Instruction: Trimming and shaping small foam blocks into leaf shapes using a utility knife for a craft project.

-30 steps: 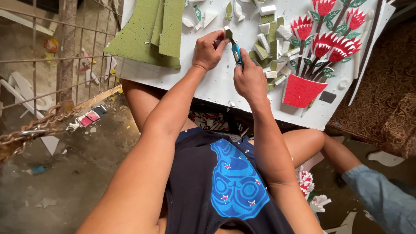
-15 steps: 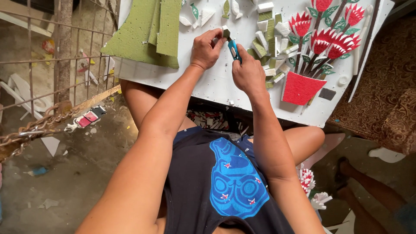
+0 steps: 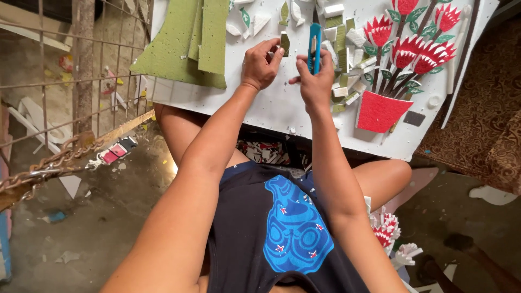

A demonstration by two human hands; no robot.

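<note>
White board serves as the surface (image 3: 271, 108), laid across the lap. A small green foam piece (image 3: 285, 42) is pinched in the left hand (image 3: 260, 65), its grip closed around it. Just beside it, a blue utility knife (image 3: 313, 48) is held upright in the right hand (image 3: 313, 81), fingers pressed around the handle.

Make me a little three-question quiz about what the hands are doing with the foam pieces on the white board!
1. True or false: the right hand holds a blue utility knife.
2. What does the left hand pinch? A) a small green foam piece B) a spoon C) a red button
3. Fill in: the red foam pot with red flowers lies toward the board's ____ side in the picture.

Key: 1 true; 2 A; 3 right.
</note>
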